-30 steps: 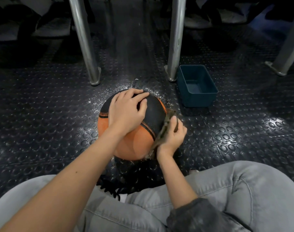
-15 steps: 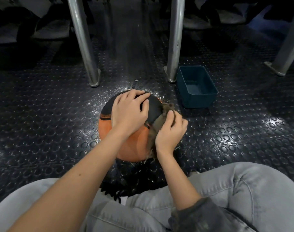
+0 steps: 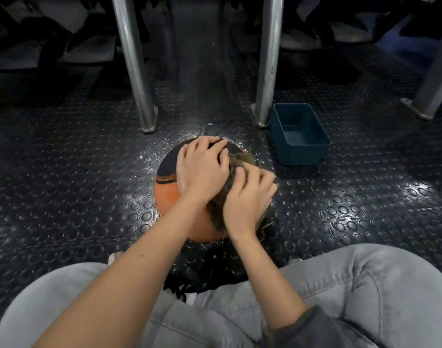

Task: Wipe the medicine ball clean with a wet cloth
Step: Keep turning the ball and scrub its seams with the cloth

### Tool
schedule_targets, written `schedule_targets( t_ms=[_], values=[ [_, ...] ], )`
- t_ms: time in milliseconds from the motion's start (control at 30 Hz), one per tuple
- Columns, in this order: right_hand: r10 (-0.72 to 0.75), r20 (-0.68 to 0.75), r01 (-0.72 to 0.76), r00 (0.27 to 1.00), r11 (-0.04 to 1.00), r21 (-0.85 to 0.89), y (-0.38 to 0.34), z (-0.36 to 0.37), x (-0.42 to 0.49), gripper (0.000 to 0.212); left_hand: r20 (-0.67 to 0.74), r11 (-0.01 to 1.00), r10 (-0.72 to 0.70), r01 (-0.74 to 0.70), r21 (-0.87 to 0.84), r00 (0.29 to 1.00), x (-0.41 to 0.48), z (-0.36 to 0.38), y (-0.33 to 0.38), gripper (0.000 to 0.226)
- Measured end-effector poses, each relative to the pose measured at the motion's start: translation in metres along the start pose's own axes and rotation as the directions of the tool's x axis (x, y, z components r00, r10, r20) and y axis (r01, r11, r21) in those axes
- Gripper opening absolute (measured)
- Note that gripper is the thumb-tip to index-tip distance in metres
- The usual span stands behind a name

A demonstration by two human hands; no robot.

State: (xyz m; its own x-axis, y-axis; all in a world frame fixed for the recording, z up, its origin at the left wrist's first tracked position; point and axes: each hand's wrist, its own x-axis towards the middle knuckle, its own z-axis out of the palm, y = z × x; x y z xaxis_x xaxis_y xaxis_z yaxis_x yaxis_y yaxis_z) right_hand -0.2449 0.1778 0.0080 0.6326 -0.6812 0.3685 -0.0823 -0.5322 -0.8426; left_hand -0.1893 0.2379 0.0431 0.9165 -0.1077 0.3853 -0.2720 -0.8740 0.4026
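1. Our left hand [image 3: 202, 169] lies palm down on the top of the ball [image 3: 169, 194]. Its fingers are wide and a little bent over the black far part. It holds nothing and only steadies.
2. Our right hand [image 3: 247, 197] holds the cloth [image 3: 242, 159] under bent fingers and presses it on the right side of the ball, just beside the left hand.
3. The ball rests on the floor [image 3: 76, 184] in front of our knees, nearer than the two posts [image 3: 132, 59]. Its near part is orange. The bin [image 3: 300, 154] stands to the far right, apart from the ball and next to the right post.
4. We judge the ball to be heavy and firm, so it will not jump away under the cloth. It is round, however, and a strong push from the side can roll it. A flat palm on the top, opposite the wiping hand, seems the best hold.
5. The ball is too wide for one hand to close around. To turn it, we would take it from both sides.
6. The skin looks like rubber. Where it is wet it may become slippery, so we should press down and not pinch.
7. The cloth is soft and limp and it bunches easily. We think it works better gathered in a pad under the fingers.
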Motion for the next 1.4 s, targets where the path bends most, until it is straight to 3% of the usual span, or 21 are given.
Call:
schedule_targets(
  t_ms=[67,133,300,367,433,533,633,700,767,967,1067,1133,1200,1300,1400],
  values=[
    [-0.126,-0.023,0.126,0.992,0.992,-0.006,0.008,0.0,-0.012,0.036,0.03,1.0,0.024,-0.024,0.008,0.999,0.0,0.002,0.001,0.035],
    [-0.079,-0.033,0.082,0.996,0.992,0.094,0.019,0.0,-0.014,0.038,0.025,0.999,0.054,-0.054,-0.007,0.998,0.0,0.002,0.0,0.034],
    [0.272,-0.047,-0.252,0.961,0.933,0.257,0.051,-0.002,-0.02,0.038,0.038,0.997,0.072,-0.071,-0.038,0.997,-0.004,0.0,0.005,0.043],
    [0.485,0.067,-0.476,0.872,0.808,0.347,0.069,-0.001,-0.021,0.025,0.021,0.997,0.059,-0.058,-0.051,0.998,-0.006,-0.002,0.003,0.043],
    [0.574,0.187,-0.597,0.797,0.703,0.387,0.072,-0.002,-0.018,0.025,-0.013,0.998,0.028,-0.028,-0.047,1.0,-0.008,-0.003,-0.002,0.043],
    [0.463,0.127,-0.478,0.877,0.823,0.307,0.048,-0.005,-0.013,0.019,-0.049,0.999,-0.01,0.008,-0.032,0.999,-0.009,-0.006,-0.005,0.044],
    [0.13,0.03,-0.134,0.991,0.975,0.18,0.01,-0.006,-0.011,0.032,-0.031,0.999,-0.037,0.036,-0.028,0.999,-0.006,-0.005,0.003,0.04],
    [-0.035,0.052,0.033,0.998,0.998,0.052,0.0,-0.005,-0.016,0.035,0.019,1.0,-0.024,0.024,-0.014,1.0,-0.005,-0.002,0.006,0.035],
    [-0.048,0.046,0.043,0.998,0.995,0.09,0.003,-0.008,-0.017,0.038,0.031,1.0,0.001,-0.001,-0.009,1.0,-0.006,-0.001,0.007,0.034],
    [0.26,-0.029,-0.246,0.965,0.938,0.246,0.04,-0.009,-0.013,0.041,0.005,0.998,0.059,-0.059,-0.016,0.998,-0.01,0.0,0.012,0.034],
    [0.489,0.076,-0.491,0.869,0.831,0.26,0.063,-0.006,-0.018,0.021,-0.004,0.999,0.045,-0.045,-0.025,0.999,-0.01,-0.003,0.003,0.032],
    [0.529,0.104,-0.535,0.842,0.796,0.284,0.058,-0.006,-0.018,0.015,-0.006,0.999,0.02,-0.02,-0.032,1.0,-0.009,-0.004,-0.002,0.034],
    [0.454,0.065,-0.453,0.889,0.847,0.279,0.039,-0.007,-0.013,0.016,-0.018,0.999,0.012,-0.012,-0.035,1.0,-0.008,-0.005,0.001,0.04],
    [0.109,0.005,-0.109,0.994,0.986,0.127,0.004,-0.008,-0.011,0.022,-0.009,0.999,0.025,-0.025,-0.031,1.0,-0.007,-0.003,0.004,0.036],
    [-0.142,0.032,0.142,0.989,0.99,0.003,0.003,-0.007,-0.016,0.031,0.008,0.999,0.039,-0.039,-0.025,0.999,-0.008,-0.004,0.001,0.033]
  ],
)
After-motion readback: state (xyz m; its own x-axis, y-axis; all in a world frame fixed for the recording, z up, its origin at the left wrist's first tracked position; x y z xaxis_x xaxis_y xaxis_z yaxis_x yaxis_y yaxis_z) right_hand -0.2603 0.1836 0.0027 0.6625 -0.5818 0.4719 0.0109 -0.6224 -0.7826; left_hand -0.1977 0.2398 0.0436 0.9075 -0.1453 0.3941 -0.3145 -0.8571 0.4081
